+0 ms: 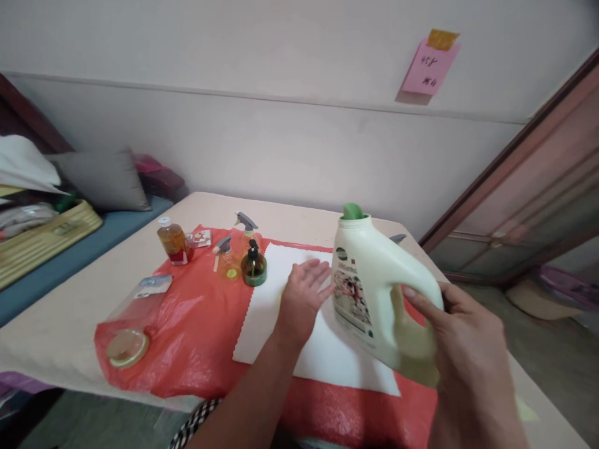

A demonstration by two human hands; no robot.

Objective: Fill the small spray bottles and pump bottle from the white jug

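A large pale-green jug [369, 268] with a printed label and a green spout at its uncapped neck is held up above the table. My right hand [468, 337] is wrapped round its handle. Palm up and fingers spread, my left hand [306, 296] is at the jug's left side, close to the label; whether its fingertips touch the jug I cannot tell. Beneath both hands lies a white sheet [262, 330] with a scalloped edge. A dark green pump bottle [254, 268] stands at the sheet's left edge.
Red plastic sheeting [196, 337] covers part of the table. On it are spray bottles [229, 262], an amber bottle [173, 242], a small card [200, 238] and a clear container [127, 348]. A pink note [429, 68] hangs on the wall. A cushion [100, 178] is at the left.
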